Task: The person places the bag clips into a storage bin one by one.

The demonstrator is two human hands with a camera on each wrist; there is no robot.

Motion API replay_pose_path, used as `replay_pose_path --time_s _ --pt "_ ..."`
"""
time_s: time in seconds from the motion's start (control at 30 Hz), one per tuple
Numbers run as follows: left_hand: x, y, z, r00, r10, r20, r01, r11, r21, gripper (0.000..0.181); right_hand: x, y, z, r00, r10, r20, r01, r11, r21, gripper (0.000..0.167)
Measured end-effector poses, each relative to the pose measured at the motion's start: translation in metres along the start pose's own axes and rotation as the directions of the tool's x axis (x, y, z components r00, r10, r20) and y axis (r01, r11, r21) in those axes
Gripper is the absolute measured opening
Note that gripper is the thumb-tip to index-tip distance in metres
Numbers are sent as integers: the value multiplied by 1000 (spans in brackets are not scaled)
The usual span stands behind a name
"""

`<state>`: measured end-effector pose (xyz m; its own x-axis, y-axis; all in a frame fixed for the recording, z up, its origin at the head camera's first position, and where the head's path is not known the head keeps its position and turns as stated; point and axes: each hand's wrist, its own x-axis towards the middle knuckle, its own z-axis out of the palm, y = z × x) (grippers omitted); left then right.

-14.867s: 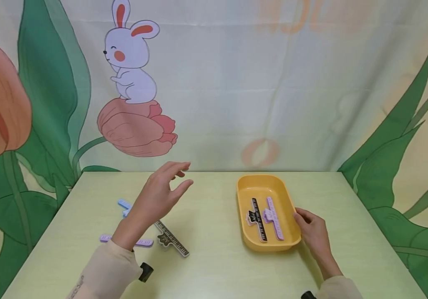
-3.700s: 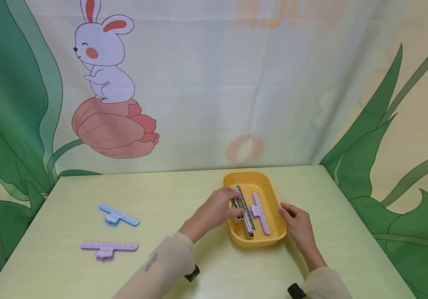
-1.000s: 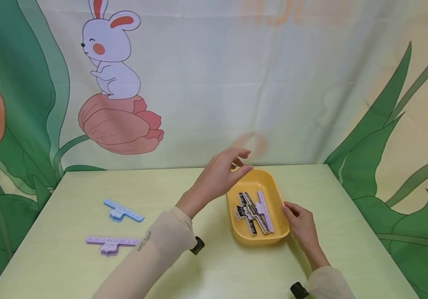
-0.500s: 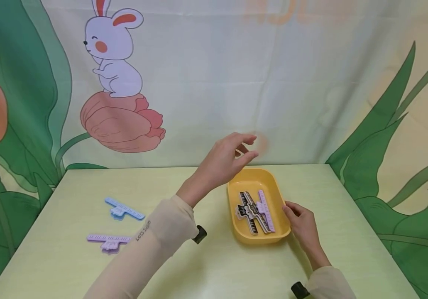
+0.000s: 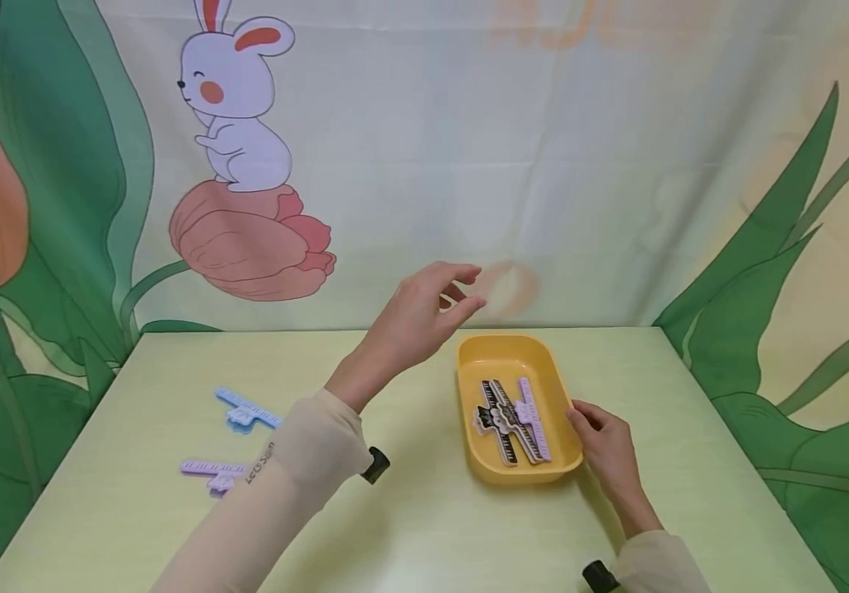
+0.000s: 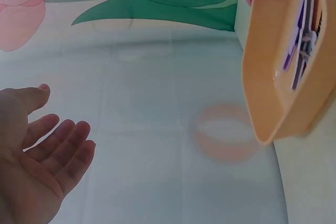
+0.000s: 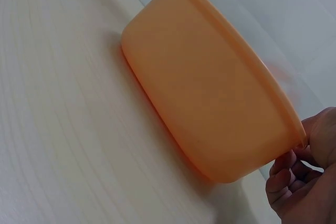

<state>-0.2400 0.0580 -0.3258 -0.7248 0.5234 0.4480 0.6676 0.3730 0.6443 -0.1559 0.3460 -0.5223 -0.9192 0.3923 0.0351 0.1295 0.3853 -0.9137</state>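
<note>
My left hand (image 5: 417, 317) is raised in the air left of the yellow tray's far end, fingers loosely bent, holding nothing. The left wrist view shows the same hand (image 6: 47, 161) with its fingers apart. My right hand (image 5: 609, 449) pinches the right rim of the yellow tray (image 5: 520, 477) between thumb and fingers. Inside the tray lie a black long-bar clip (image 5: 488, 418) with piano-key markings, a second dark piano-key clip (image 5: 519, 432) overlapping it, and a lilac clip (image 5: 534, 418). The right wrist view shows only the outer wall of the tray (image 7: 205, 82).
On the left of the pale table (image 5: 424, 535) lie a blue long-bar clip (image 5: 244, 412) and a lilac clip (image 5: 212, 469), both partly hidden by my left sleeve (image 5: 276, 494). A printed curtain (image 5: 424, 165) with a rabbit and tulips hangs behind the table.
The second dark clip, first on the table and later in my left hand over the tray, now lies in it. My emptied left hand has risen, then shifted slightly left. The right hand keeps its hold.
</note>
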Motion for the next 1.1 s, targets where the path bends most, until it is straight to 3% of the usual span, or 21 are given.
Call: replay_pose_path --time_s 0.63,1.1 --pt "-35 -32 -58 994 -52 -97 52 999 -5 43 -3 -4 0 1000 4 11 -4 1000 -11 44" --pt "-68 -62 -94 977 -146 -155 156 986 60 47 -2 -3 0 1000 -1 14 1 1000 -27 43"
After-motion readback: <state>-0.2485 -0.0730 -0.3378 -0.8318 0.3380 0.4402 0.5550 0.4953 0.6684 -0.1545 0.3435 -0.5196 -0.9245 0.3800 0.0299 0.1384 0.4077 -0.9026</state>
